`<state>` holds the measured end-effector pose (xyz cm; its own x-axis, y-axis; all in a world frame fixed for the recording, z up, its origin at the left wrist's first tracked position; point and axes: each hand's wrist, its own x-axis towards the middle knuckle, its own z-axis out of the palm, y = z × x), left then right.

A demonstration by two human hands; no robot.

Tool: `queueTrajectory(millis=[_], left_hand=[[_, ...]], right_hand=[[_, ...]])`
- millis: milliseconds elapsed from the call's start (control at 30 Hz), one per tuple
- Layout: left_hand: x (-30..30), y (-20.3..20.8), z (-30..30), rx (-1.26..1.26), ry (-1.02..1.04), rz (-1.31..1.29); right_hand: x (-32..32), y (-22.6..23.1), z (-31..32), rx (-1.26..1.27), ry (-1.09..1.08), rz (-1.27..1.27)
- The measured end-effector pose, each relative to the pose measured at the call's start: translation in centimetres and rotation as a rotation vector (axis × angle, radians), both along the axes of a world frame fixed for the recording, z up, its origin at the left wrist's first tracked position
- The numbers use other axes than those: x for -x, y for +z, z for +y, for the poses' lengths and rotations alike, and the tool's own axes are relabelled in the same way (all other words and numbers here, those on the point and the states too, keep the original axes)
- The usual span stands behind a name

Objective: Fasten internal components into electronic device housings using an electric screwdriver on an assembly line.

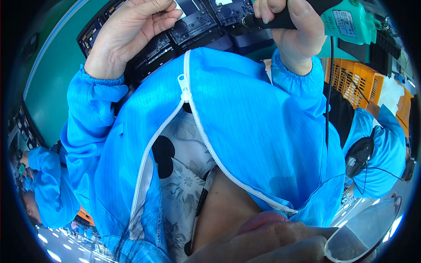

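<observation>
My right hand (298, 30) is wrapped round an electric screwdriver (351, 24) with a black grip and a green rear body. The tool lies almost level, its tip pointing left over black plastic housings (197, 28) that hold electronic parts. At the upper edge, my left hand (136, 33) is over the left part of these housings, thumb and fingers drawn together in a pinch. Whatever sits between those fingertips is too small or cut off to make out. A white piece shows beside them among the housings.
The housings rest on a green work surface (57, 57). A dark cable (329, 96) hangs from the screwdriver past my right sleeve. Orange crates (355, 81) stand at the right. One co-worker in blue (381, 149) is at the right, another (52, 184) at the left.
</observation>
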<state>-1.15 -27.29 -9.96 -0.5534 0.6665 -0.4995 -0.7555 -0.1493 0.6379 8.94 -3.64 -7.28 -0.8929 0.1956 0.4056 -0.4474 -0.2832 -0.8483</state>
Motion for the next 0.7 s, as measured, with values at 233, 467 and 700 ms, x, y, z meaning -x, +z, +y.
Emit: queueTrajectory(millis=[233, 467, 700], left_hand=[[-0.1, 0.5, -0.2, -0.025, 0.004, 0.018], [0.3, 0.5, -0.3, -0.078, -0.007, -0.052], [0.7, -2.1, -2.7, -0.157, -0.184, 0.089]], right_hand=[[0.0, 0.9, -0.6, 0.009, -0.014, -0.065], [0.8, 0.3, -0.1, -0.049, 0.116, 0.007], [1.7, 2.4, -1.8, -0.121, 0.002, -0.127]])
